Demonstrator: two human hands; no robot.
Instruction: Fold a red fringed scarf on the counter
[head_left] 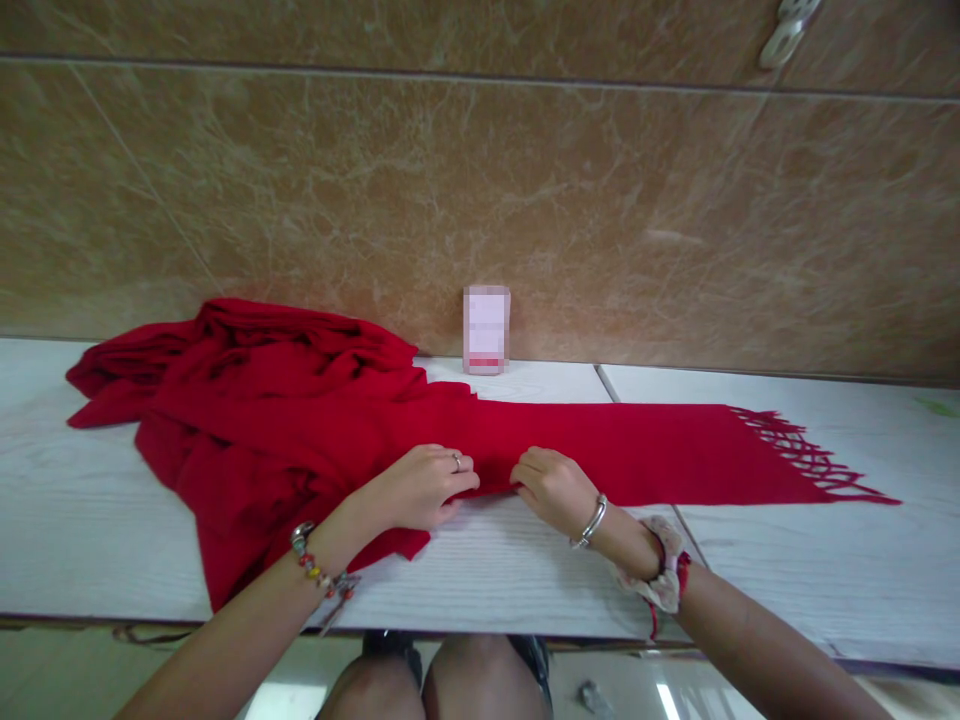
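Observation:
A red scarf [660, 452] runs along the white table, its right part lying flat and narrow with knotted fringe [814, 460] at the end. Its left part is a loose, crumpled heap [262, 400]. At the near edge of the flat part, my left hand [427, 485] pinches the cloth, a ring on one finger. A short gap to the right, my right hand [555, 488] grips the same edge with bent fingers. Both thumbs are largely hidden from view.
A phone-like upright object [486, 330], its face blurred, leans on the brown marbled wall [480, 200] behind the scarf. The white table [585, 580] has a seam right of centre and ends just before my knees. A white power strip [787, 35] is high on the right.

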